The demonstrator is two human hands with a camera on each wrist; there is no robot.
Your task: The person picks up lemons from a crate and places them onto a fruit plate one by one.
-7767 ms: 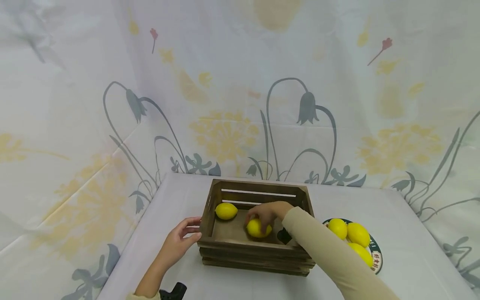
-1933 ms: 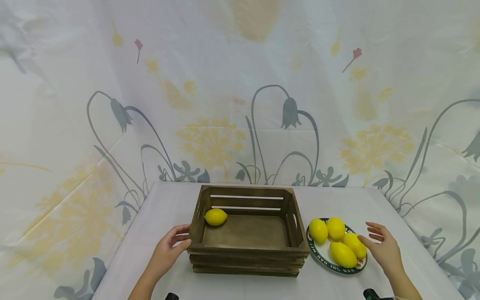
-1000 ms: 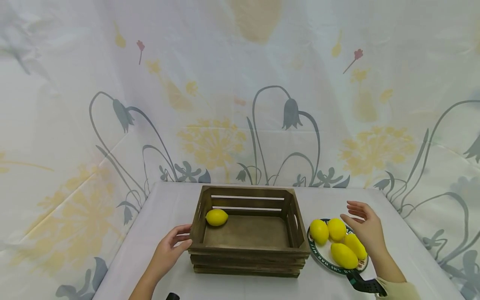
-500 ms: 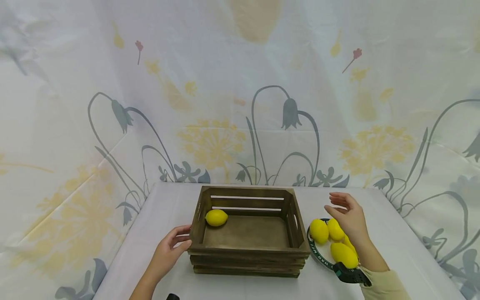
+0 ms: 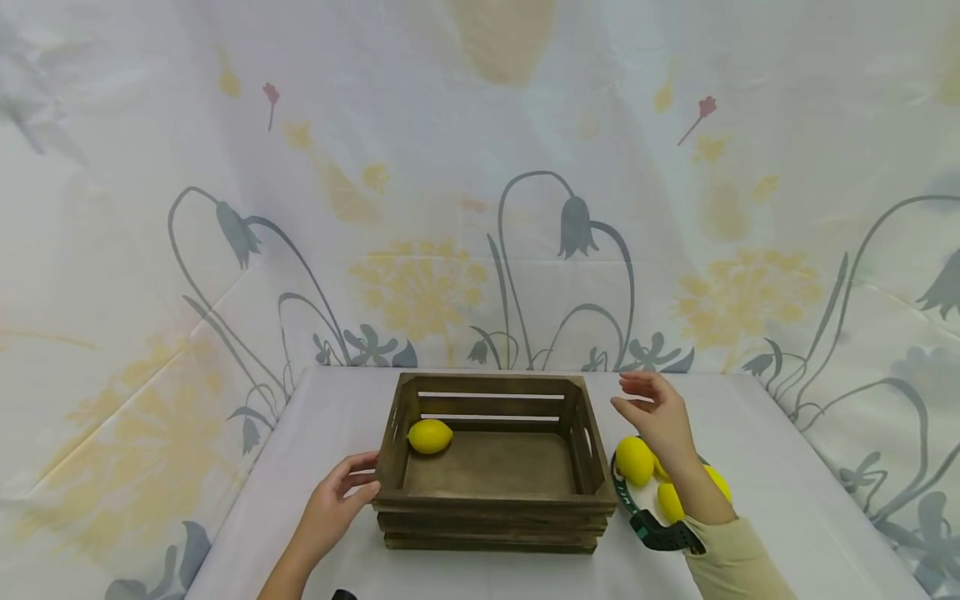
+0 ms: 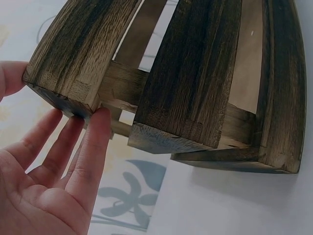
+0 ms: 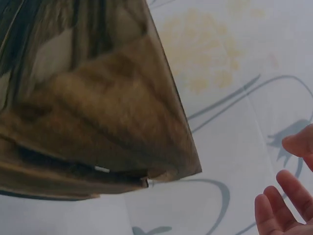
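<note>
A brown slatted wooden crate (image 5: 495, 523) stands on the table. One lemon (image 5: 431, 437) lies inside it at the back left. My left hand (image 5: 333, 508) holds the crate's left front corner; in the left wrist view the thumb and fingertips touch the top slat's end. My right hand (image 5: 660, 417) hovers in the air just right of the crate, fingers loosely bent and holding nothing. Below it, a green-rimmed plate (image 5: 624, 498) bears several lemons, among them a lemon (image 5: 634, 461) at its left. The right forearm hides part of the plate and some lemons.
A white cloth covers the table (image 5: 795, 467). Behind and at both sides hangs a flower-patterned curtain (image 5: 435, 125). A dark wrist-camera mount (image 5: 663, 533) on the right arm overlaps the plate's front edge.
Earlier the right hand gripped a second lemon inside the crate; that spot is now bare. Since then the empty right hand has moved from the plate's right side leftward and up, towards the crate.
</note>
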